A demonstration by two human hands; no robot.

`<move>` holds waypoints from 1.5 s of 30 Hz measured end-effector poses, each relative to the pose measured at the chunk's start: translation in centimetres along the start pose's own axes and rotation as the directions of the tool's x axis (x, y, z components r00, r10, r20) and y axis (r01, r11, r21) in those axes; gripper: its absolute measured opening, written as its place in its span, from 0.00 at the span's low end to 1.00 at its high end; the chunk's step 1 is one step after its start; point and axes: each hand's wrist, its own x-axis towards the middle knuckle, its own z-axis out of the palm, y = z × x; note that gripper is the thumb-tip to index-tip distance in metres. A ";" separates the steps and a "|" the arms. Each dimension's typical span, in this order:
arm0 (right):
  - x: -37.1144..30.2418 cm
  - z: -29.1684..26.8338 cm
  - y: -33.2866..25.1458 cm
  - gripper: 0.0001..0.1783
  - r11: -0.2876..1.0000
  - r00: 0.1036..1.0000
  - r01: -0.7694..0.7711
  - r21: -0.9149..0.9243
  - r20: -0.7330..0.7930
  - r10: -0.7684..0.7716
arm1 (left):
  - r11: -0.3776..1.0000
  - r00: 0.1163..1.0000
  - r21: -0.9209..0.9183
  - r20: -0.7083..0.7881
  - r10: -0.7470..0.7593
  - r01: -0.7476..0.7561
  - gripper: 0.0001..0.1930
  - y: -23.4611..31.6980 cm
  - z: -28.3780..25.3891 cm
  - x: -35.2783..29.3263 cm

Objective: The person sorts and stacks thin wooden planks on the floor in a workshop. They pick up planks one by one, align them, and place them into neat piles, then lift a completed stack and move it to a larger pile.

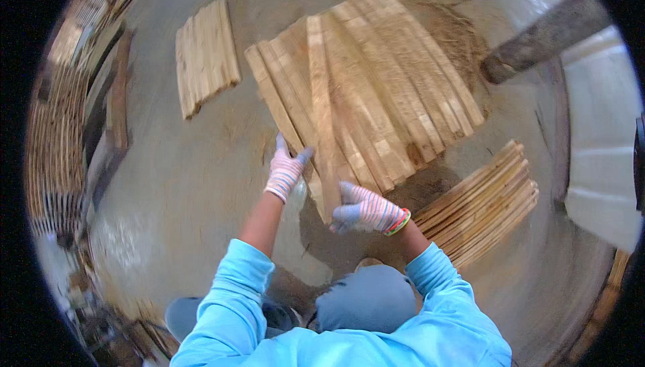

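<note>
A long narrow wooden plank (321, 98) lies slantwise over a broad layer of planks (376, 92) set side by side on the floor. My right hand (366, 207), in a striped glove with grey-coated fingers, is closed around the near end of that plank; part of its grip is hidden. To the plank's left, my left hand (287, 169) wears a matching glove. Its thumb and forefinger are spread apart, with nothing held between them. The fingertips are close to the layer's left edge plank (279, 102); contact cannot be made out.
A smaller row of planks (207, 57) lies at the far left. Close on my right is a stack of thin strips (480, 206). A thick post (547, 34) slants in at the upper right, beside a pale sheet (601, 139). Many strips (57, 145) are piled along the left.
</note>
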 end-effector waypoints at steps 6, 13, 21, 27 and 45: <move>-1.3 1.8 -0.6 0.33 0.850 0.940 0.181 -0.495 -0.167 -0.298 | 0.991 1.000 0.132 -0.004 -0.015 0.015 0.53 0.5 0.5 -0.6; -5.8 -12.7 -14.0 0.36 0.720 0.206 0.112 -0.685 -0.693 -0.691 | 0.991 0.997 0.112 0.039 0.063 -0.067 0.53 1.7 -0.6 -1.8; -4.9 -14.2 -6.2 0.40 0.604 0.138 -0.716 -0.350 -0.919 -0.369 | 0.984 0.996 0.157 0.004 0.088 -0.087 0.47 0.9 -0.1 -1.2; -5.7 -16.5 -4.6 0.33 0.482 0.131 -0.755 -0.444 -0.823 -0.553 | 0.992 0.994 0.124 0.103 0.020 -0.033 0.53 0.5 -0.4 -0.3; -2.0 -2.4 4.3 0.19 0.912 0.680 0.278 -0.301 -0.609 -0.408 | 0.957 0.958 -0.042 -0.023 0.287 -0.288 0.34 6.1 -0.8 -8.4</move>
